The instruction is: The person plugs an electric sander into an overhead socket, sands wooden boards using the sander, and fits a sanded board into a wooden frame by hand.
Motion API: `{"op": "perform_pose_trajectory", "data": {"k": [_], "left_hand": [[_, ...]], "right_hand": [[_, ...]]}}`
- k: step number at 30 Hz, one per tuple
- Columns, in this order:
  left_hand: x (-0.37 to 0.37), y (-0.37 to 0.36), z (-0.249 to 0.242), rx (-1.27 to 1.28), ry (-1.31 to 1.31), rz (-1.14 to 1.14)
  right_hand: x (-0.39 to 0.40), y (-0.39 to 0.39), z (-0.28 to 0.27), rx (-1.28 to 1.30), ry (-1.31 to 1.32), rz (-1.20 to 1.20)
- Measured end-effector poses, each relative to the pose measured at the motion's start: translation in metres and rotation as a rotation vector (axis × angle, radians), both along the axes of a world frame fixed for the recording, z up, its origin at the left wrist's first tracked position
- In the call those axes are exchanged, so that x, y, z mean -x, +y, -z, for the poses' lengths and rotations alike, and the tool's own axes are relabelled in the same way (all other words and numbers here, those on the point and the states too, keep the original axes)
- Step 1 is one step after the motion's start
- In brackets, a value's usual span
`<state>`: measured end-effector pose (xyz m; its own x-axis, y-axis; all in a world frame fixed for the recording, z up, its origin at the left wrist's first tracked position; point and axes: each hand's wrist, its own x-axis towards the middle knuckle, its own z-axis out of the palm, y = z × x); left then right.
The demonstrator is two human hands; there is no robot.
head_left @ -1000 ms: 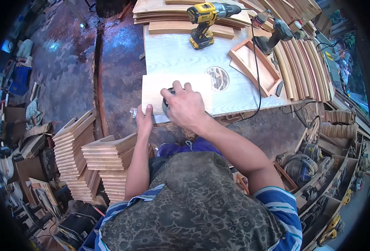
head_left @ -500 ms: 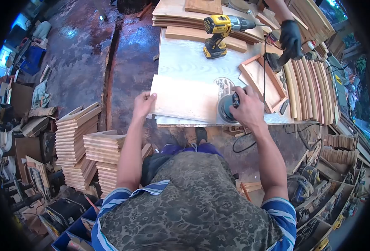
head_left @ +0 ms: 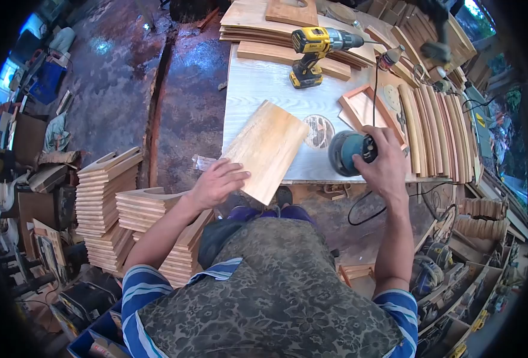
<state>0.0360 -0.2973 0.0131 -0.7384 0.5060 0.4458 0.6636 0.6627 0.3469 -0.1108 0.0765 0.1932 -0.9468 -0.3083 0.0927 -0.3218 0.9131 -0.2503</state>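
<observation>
Tilted at an angle over the front edge of the worktable [head_left: 252, 77] is a pale wooden board [head_left: 274, 146]. My left hand [head_left: 219, 184] grips its lower left edge, fingers across the top face and thumb out of sight. A teal electric sander [head_left: 349, 153] is in my right hand [head_left: 386, 162], its round pad turned toward the left. The sander stands apart from the board, to its right. Between and behind them, a round disc with cut-out shapes [head_left: 319, 131] shows on the table surface.
A yellow cordless drill [head_left: 312, 51] stands toward the back. Thin wooden strips [head_left: 437, 131] and a small wooden frame [head_left: 365, 107] lie at right. A co-worker's gloved hand [head_left: 437, 51] holds a tool there. Stacked boards [head_left: 106, 197] rise at left; a black cord [head_left: 359, 222] hangs below the table.
The board has turned and come off its flat position, tipping toward me. My right hand has lifted the sander away to the right. The co-worker's gloved hand has moved back.
</observation>
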Motion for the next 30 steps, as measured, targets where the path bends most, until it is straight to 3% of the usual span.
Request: {"op": "perform_pose_trajectory", "data": {"k": [5, 7, 8, 10, 14, 16, 17, 19, 30], "left_hand": [[-0.002, -0.033, 0.044, 0.187, -0.019, -0.315], [-0.012, -0.023, 0.041, -0.171, -0.141, -0.703], [-0.014, -0.014, 0.053, -0.172, -0.141, -0.708], [-0.015, 0.016, 0.089, -1.111, -0.428, -1.079], [0.028, 0.046, 0.085, -1.156, -0.538, -1.141], [0.044, 0.052, 0.08, -0.899, -0.698, -1.244], [0.046, 0.049, 0.078, -0.913, -0.688, -1.257], [0.04, 0.048, 0.08, -0.946, -0.622, -1.147], [0.043, 0.031, 0.105, -1.016, -0.588, -1.012]], "right_hand": [[0.003, -0.042, 0.02, 0.087, -0.075, -0.188], [0.008, -0.065, 0.033, 0.058, -0.069, -0.22], [0.013, -0.079, 0.038, 0.037, -0.075, -0.256], [0.025, -0.106, 0.051, 0.008, -0.081, -0.301], [0.043, -0.152, 0.078, -0.091, -0.128, -0.405], [0.04, -0.167, 0.083, -0.102, -0.096, -0.428], [0.038, -0.172, 0.084, -0.107, -0.09, -0.447], [0.032, -0.179, 0.086, -0.14, -0.121, -0.463], [0.104, -0.236, 0.097, -0.111, -0.021, -0.543]]}}
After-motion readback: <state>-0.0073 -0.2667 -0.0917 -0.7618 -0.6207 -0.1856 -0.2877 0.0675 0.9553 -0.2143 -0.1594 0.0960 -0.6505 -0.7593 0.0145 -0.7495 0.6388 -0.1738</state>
